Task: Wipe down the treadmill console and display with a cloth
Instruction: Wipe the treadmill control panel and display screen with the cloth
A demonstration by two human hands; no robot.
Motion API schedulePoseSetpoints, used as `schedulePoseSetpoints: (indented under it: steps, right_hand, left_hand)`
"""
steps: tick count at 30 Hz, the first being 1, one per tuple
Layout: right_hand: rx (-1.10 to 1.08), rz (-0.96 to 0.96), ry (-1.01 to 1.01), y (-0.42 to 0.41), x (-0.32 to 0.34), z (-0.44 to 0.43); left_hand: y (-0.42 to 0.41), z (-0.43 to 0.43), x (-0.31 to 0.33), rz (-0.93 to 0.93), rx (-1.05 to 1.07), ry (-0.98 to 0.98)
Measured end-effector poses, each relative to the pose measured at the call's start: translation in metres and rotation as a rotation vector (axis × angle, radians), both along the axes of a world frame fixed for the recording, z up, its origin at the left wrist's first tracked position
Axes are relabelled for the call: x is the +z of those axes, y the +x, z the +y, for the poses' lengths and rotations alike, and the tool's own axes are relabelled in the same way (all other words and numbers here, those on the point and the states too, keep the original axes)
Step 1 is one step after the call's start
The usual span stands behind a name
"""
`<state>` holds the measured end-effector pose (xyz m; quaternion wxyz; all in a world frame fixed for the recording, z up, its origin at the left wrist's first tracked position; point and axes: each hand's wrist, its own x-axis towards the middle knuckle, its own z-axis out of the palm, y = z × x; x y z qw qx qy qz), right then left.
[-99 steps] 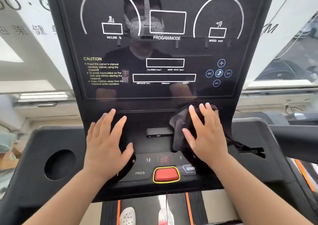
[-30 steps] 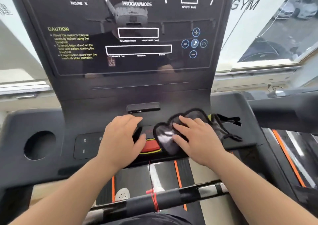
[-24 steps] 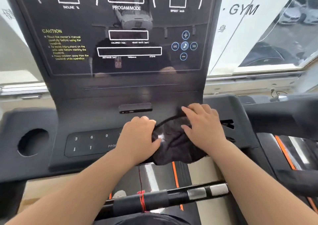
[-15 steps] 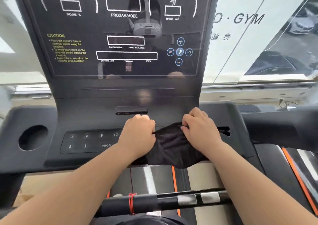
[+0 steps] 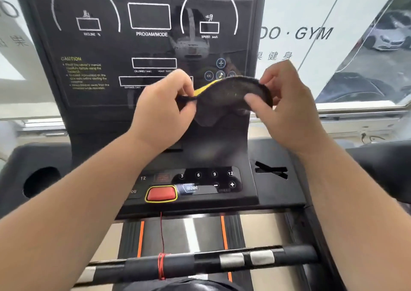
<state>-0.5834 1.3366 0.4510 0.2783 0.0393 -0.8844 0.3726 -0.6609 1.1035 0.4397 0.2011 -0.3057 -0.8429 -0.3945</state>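
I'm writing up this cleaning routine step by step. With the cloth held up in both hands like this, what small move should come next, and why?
Probably press the dark cloth with the yellow edge flat against the glossy black display panel and start wiping. Left hand and right hand pinch it in the air in front of the panel, touching nothing, so it seems readied for the display.
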Motion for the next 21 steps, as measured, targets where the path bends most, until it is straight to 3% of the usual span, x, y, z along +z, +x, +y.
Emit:
schedulePoseSetpoints:
  steps: [3,6,8,13,14,18,21]
  right_hand:
    - [0.25,-0.411,0.023,0.022,-0.033,0.004]
    - [0.315,-0.888,0.316,0.036,-0.078,-0.001]
    - [0.207,-0.856,0.434,0.038,-0.103,-0.015]
    - [-0.008,-0.325,0.433,0.032,-0.148,-0.079]
    - [-0.014,-0.325,0.462,0.028,-0.156,-0.089]
    - [-0.131,-0.753,0.569,0.021,-0.18,-0.097]
    - [-0.247,-0.803,0.605,0.031,-0.187,-0.071]
  left_hand:
    - [0.014,-0.02,-0.041,-0.006,-0.068,-0.219]
    - [0.031,-0.041,-0.098,-0.061,-0.179,-0.555]
    - [0.043,-0.051,-0.128,-0.141,-0.264,-0.691]
    - [0.058,-0.059,-0.144,-0.222,-0.301,-0.655]
    - [0.059,-0.06,-0.142,-0.231,-0.305,-0.639]
    - [0.059,-0.071,-0.138,-0.257,-0.282,-0.53]
    - [0.05,-0.082,-0.138,-0.213,-0.117,-0.476]
